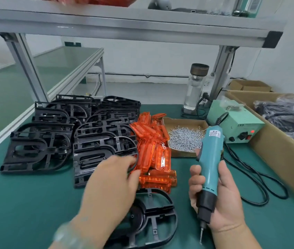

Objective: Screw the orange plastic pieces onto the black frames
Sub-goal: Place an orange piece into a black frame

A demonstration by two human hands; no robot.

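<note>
Hovering our left grip (110, 180) at the orange plastic pieces (153, 155) beside the black frames (95, 141), closure unclear; right grip (227, 200) clasps the screwdriver (211, 153). Pieces seem light, stiff: pinch long edges.

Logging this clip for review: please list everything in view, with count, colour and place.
black frames: many, black, stacked left and centre
loose frame: one, black, nearest the camera
orange plastic pieces: pile, orange, right of the stacks
screws: heap, silver, in cardboard tray behind the pile
electric screwdriver: one, teal, upright, front right
power supply: one, pale green, right rear
bottle: one, clear, dark cap, rear
cardboard boxes: two, brown, right edge; nearer holds dark bags
left hand: one, at a stack's edge, blurred, grip unclear
right hand: one, gripping the electric screwdriver
</note>
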